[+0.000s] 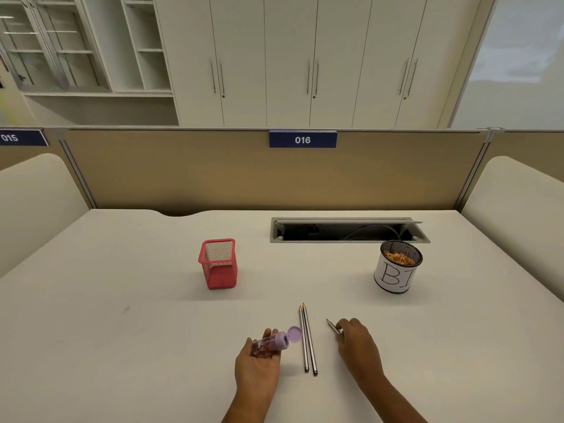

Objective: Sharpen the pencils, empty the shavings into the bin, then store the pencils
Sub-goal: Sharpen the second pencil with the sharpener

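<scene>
The worktop (122, 300) is big and pale. Behind it stands a brown wall (183, 172) with a blue sign (302, 140) that reads "016". Another sign (10, 138) far to the left reads "015", and its end is cut off. Well ahead of the right hand (357, 346) stands the bin (395, 270) with shavings inside. Its paper says "BI", and the rest bends out of sight. Well ahead of the left hand (259, 361) stands a red mesh cup (218, 264). Two pencils (308, 340) lie side by side between the hands. The right hand pinches a third pencil (332, 326), and only its tip end shows. The left hand, palm up, holds the purple sharpener (276, 343), which has its lid flipped open and shavings inside.
</scene>
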Demonstrator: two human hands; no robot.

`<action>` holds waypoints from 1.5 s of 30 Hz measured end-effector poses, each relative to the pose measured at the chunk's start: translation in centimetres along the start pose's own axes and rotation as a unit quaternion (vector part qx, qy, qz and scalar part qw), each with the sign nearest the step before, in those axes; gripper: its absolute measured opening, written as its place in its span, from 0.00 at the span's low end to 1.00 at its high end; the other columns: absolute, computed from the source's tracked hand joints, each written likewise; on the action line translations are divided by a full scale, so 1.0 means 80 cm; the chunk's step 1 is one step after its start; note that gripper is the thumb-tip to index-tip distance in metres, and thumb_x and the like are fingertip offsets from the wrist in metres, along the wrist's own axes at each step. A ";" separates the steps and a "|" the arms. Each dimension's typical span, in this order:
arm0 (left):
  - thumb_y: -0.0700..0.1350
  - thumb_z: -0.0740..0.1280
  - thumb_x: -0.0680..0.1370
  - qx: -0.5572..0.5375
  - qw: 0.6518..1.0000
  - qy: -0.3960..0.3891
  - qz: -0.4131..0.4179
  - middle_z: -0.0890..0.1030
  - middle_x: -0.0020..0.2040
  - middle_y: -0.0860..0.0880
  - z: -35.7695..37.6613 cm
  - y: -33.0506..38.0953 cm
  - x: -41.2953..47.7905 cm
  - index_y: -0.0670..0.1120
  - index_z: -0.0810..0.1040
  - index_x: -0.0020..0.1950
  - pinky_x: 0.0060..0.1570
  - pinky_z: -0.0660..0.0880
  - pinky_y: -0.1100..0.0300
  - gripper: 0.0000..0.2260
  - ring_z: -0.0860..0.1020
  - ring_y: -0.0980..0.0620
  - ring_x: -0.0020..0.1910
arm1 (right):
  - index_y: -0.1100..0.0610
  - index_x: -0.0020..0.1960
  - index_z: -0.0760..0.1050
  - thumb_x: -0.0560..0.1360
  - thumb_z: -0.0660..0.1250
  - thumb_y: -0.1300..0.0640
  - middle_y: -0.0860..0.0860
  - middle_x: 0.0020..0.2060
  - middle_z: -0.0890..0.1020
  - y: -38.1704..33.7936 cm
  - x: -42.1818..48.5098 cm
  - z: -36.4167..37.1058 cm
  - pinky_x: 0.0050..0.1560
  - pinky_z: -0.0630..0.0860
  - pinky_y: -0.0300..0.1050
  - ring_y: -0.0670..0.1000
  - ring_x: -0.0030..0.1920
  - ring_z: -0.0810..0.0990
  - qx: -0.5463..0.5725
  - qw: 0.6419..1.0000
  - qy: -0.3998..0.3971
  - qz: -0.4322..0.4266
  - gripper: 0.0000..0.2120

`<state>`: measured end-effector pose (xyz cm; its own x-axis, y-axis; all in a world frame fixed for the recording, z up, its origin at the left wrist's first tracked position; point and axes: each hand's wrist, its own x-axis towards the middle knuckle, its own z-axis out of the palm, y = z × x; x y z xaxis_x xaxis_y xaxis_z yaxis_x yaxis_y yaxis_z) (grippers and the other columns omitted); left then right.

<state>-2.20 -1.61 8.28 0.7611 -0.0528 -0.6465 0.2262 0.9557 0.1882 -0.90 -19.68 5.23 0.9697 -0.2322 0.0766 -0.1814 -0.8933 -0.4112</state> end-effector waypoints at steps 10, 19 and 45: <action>0.42 0.51 0.83 -0.006 1.000 0.000 -0.003 0.72 0.42 0.39 -0.002 -0.002 -0.002 0.41 0.67 0.43 0.66 0.63 0.49 0.11 0.73 0.43 0.43 | 0.58 0.38 0.80 0.51 0.83 0.62 0.52 0.28 0.78 -0.014 -0.010 0.010 0.22 0.68 0.36 0.52 0.28 0.78 0.013 0.995 0.053 -0.080 0.18; 0.42 0.51 0.83 0.003 1.000 -0.007 -0.007 0.72 0.42 0.39 -0.001 -0.008 -0.004 0.39 0.68 0.43 0.68 0.62 0.49 0.12 0.73 0.43 0.43 | 0.59 0.60 0.70 0.77 0.59 0.55 0.56 0.56 0.74 -0.049 -0.024 0.028 0.55 0.69 0.44 0.56 0.59 0.73 0.047 0.997 -0.061 -0.005 0.14; 0.41 0.53 0.83 0.005 1.000 -0.019 0.000 0.73 0.42 0.40 0.007 -0.009 -0.004 0.42 0.68 0.44 0.69 0.63 0.47 0.10 0.74 0.42 0.45 | 0.41 0.53 0.64 0.71 0.60 0.51 0.35 0.32 0.64 0.004 -0.082 -0.062 0.41 0.66 0.27 0.35 0.40 0.71 0.111 0.982 -0.020 -0.150 0.12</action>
<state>-2.25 -2.46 8.75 0.7834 -0.0630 -0.6183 0.2319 0.9526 0.1967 -8.11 -20.39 9.11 0.9804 0.0487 0.1909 0.1501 -0.8125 -0.5633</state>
